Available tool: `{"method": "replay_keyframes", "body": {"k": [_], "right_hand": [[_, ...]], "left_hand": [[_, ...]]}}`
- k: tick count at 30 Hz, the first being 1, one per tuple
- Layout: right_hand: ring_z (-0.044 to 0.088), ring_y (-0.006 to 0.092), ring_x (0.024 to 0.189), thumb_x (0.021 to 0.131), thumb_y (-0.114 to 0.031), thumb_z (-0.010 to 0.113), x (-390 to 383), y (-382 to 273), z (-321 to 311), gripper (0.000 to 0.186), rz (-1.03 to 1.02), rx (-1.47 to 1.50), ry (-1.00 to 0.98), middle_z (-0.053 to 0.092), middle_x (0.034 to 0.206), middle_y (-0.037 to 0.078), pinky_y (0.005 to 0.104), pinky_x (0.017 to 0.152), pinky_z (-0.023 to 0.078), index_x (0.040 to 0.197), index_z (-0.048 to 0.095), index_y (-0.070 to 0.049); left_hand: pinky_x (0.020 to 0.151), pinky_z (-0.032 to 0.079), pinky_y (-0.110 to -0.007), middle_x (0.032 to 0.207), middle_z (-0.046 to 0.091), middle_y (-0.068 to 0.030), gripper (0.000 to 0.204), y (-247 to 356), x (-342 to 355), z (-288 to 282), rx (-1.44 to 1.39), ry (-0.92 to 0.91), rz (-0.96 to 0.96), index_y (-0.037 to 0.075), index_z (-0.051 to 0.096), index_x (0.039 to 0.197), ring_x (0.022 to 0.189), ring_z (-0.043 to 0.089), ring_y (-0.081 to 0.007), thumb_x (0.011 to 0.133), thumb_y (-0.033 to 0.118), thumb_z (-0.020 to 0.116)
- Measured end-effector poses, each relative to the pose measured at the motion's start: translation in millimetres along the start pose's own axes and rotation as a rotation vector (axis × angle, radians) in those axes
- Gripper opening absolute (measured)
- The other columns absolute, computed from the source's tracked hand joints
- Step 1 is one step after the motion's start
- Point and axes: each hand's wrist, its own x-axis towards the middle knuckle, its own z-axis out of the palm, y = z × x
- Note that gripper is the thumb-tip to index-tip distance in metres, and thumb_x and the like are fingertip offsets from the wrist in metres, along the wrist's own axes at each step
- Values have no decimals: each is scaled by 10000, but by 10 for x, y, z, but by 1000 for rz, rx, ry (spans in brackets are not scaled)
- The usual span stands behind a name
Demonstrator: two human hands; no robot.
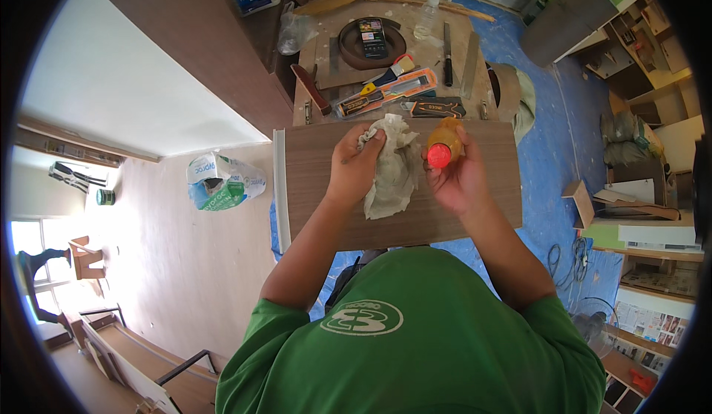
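Observation:
My left hand (354, 163) pinches a crumpled off-white rag (389, 173), which hangs from my fingers over a brown wood-grain board (475, 210). Just right of the rag, my right hand (456, 184) is closed on a small amber bottle (451, 133), its red cap (439, 156) turned toward me. Beyond the board, an orange-edged packaged tool (386, 91), a box cutter (434, 108), a coil of brown edging strip (397, 47) with a phone (371, 39) inside it, and a long black-handled tool (448, 61) lie on a worn worktop (319, 61).
A straw broom (334, 0) and clear bottle (426, 19) sit at the worktop's back. A plastic sack (222, 180) stands on the left. Blue sheeting (552, 117) covers the right-hand floor, with cables (564, 262), a fan (593, 317) and stacked boards (630, 199) along that side.

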Motion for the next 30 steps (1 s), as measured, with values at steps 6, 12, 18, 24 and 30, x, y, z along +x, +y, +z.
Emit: {"method": "replay_keyframes", "body": {"k": [6,12,18,24,30], "right_hand": [[720,194,816,951,-467,680,29,-20,-19,450,-4,12,24,715,1027,72,275,578,619,1185,607,-89],[712,183,835,955,-486,676,18,75,111,477,-18,-18,25,708,1076,74,258,608,611,1205,607,-85],[718,194,932,989,-489,624,-12,199,270,494,-76,-83,22,700,1126,69,281,650,626,1282,590,-93],[720,198,939,1004,-470,604,-13,212,187,471,20,-42,-43,693,1136,73,295,659,634,1302,583,-105],[725,182,893,1001,-457,615,-28,240,44,427,25,-98,-19,708,1076,48,271,626,618,1262,596,-120]], "left_hand": [[717,482,-235,907,667,27,165,69,-188,47,25,6,105,20,686,1127,818,564,-36,1042,143,615],[815,522,-305,1045,701,-96,256,134,-333,174,241,-26,446,27,681,1210,916,655,-173,978,133,694],[912,535,-400,1247,659,-177,458,205,-310,184,484,-185,659,33,668,1279,1057,647,-331,848,119,797],[893,521,-338,1203,671,-165,384,150,-226,116,401,-289,660,-17,702,1198,1060,664,-268,853,109,815],[850,525,-352,1122,680,-137,277,131,-209,77,281,-309,557,10,727,1108,958,669,-265,844,69,786]]}}
